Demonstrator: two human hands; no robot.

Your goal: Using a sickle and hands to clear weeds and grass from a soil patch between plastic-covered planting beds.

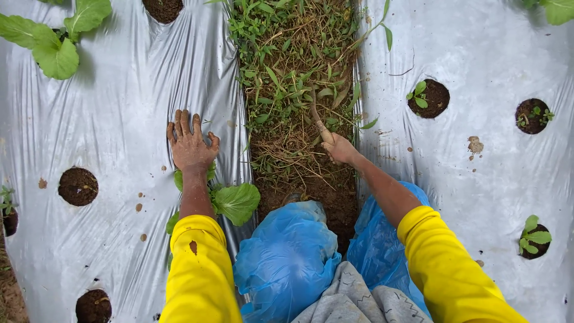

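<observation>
Two hands are in view from my head camera, both soil-stained below yellow sleeves. My right hand has its grip closed around the wooden handle of a small digging tool; the handle is pale brown, slightly curved, and runs up from the fist into the weeds, where its working end is hidden. That tool sits in the furrow of bare soil and dry stalks between two beds. My left hand lies flat with fingers spread on the silver plastic mulch of the left bed, holding nothing, just above a leafy green seedling. Round planting holes of dark soil dot both sheets. Blue plastic leg covers show at the bottom of the view.
</observation>
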